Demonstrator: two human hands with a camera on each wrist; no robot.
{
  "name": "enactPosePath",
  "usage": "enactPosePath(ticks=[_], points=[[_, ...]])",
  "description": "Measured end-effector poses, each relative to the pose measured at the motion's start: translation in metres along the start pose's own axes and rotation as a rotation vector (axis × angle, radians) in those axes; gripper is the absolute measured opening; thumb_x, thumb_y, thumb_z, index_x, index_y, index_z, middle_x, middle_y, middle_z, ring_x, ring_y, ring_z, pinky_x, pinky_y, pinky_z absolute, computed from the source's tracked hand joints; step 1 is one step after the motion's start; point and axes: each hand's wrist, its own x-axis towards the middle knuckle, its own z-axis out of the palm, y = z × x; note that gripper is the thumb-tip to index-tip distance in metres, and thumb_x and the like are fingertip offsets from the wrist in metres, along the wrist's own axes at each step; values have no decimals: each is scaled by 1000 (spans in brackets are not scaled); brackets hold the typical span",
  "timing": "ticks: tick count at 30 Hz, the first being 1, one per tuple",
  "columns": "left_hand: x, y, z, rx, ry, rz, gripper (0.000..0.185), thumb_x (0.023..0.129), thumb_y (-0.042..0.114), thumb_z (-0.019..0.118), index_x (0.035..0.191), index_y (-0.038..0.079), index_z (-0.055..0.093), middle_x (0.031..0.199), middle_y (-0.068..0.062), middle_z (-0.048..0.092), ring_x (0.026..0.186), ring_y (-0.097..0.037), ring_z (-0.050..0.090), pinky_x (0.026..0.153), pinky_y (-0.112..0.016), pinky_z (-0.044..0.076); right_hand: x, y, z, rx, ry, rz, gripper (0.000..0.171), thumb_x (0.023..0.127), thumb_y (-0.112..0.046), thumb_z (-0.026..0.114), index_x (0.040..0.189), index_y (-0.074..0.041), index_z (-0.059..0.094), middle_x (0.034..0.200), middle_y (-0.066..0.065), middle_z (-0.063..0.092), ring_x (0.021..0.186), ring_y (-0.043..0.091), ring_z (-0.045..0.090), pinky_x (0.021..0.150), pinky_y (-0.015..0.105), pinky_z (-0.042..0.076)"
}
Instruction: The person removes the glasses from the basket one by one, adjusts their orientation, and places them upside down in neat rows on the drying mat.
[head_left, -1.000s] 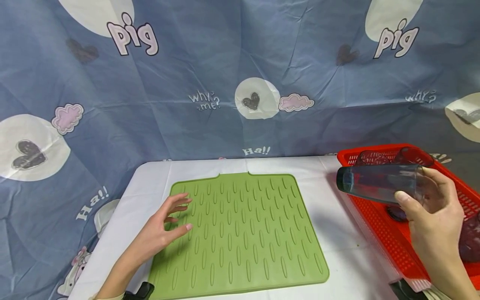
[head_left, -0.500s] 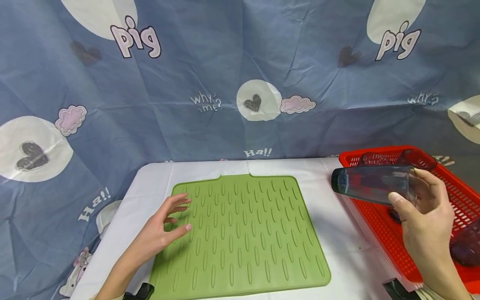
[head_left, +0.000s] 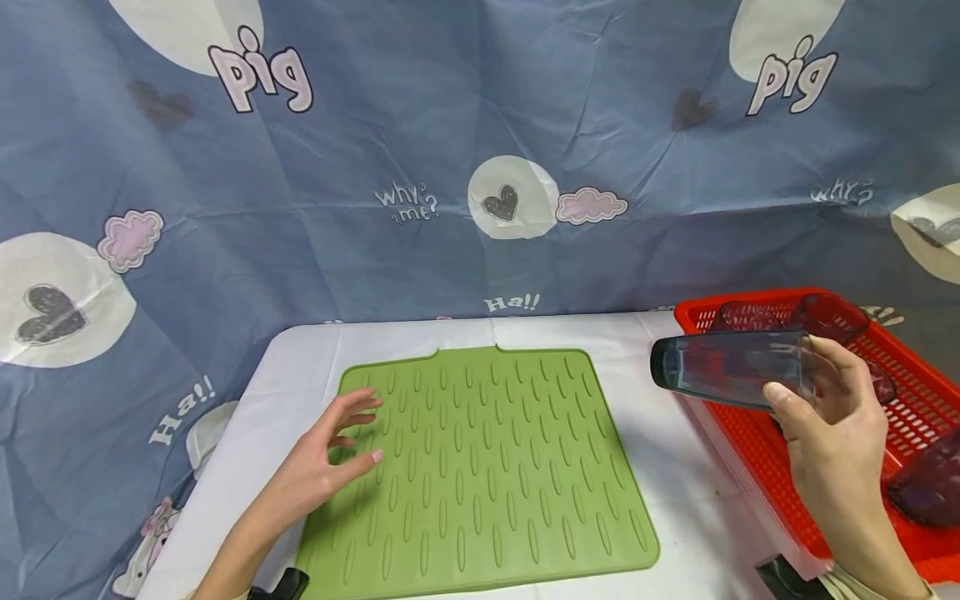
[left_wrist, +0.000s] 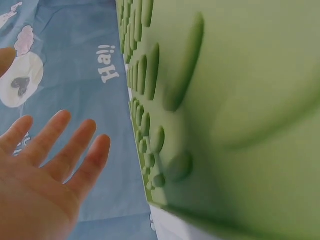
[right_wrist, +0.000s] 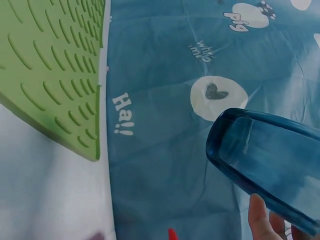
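Right hand grip curled round blue-grey tumbler held sideways; left hand spread flat, empty, on green mat — backdrop reads "pig", "why? me?", "Ha!!".

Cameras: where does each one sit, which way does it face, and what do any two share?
Head: looks forward and down at the green mat, red basket; both forearms show.
Left wrist: beside the left hand, skims along the mat's ribs.
Right wrist: under the right hand, faces the blue cup it holds; fingertips show.
All three share the mat.
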Motion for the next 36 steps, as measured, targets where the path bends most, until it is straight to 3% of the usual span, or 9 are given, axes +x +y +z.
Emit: enactPosePath(ticks=[7,17,30,36], points=[[4,4,5,-1,7,27,68,90,14,72,147,27,37,140,1,50,124,-30,51,89,-45,49,1,4,0,-38,-12,20,55,86,27,45,137,7,42,124,21,49,103,25,59,82,33,57],[5,6,7,-19,5,11,69,89,13,73,146,30,37,141,3,49,126,-29,50,91,-52,47,5,11,9,-54,-40,27,53,87,24,46,136,7,43,125,21,49,105,25,58,84,34,56],[5,11,10,-53,30,8,67,89,15,73,145,31,39,142,4,48,127,-21,48,94,-49,47,3,13,16,-59,-26,106,48,90,18,46,136,3,46,116,16,53,96,20,63,79,32,57],[5,17,11,-61,50,18,65,88,16,75,143,29,42,141,7,49,127,-20,48,94,-48,47,0,18,15,8,-37,133,44,92,16,46,134,3,46,115,16,57,97,22,62,79,34,58]])
